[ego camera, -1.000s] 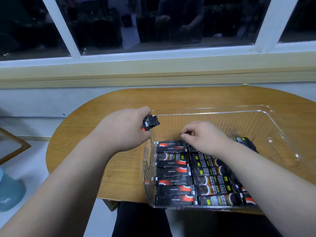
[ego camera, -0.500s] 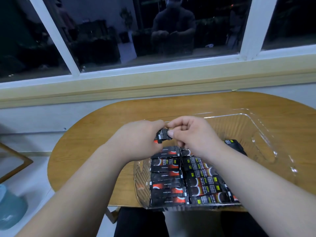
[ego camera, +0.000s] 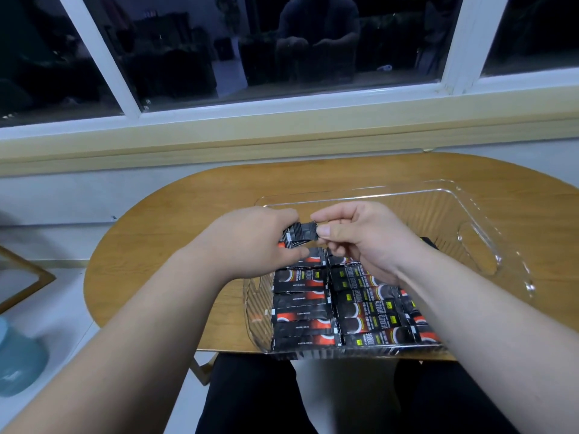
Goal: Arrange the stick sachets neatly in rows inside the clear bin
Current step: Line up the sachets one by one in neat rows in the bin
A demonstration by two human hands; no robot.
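A: Nearest the person, what fills the clear bin?
B: Two columns of laid sachets. Each stick lies left to right, and the rows run from the near wall outward. A third column is partly hidden under the right forearm.

A: And above the far end of those rows?
B: The left hand has its fingers curled round a bundle of sachets, whose free ends stick out to the right. The right hand meets it there, thumb and forefinger pinching the outer end. Its other fingers are curled in, with nothing seen in them.

A: Which relation governs the coming move?
B: The bundle's long axis runs left to right, about parallel with the laid rows. It hangs just above the farthest filled row of the left column. The right hand is nearer the free end, so a stick would probably be drawn rightward and set down without turning.

A: Where would it go?
B: Likely just past the farthest row, where the floor of the bin shows through. How many sticks the bundle holds cannot be told.

A: Farther still?
B: The wooden table, then a dark window.
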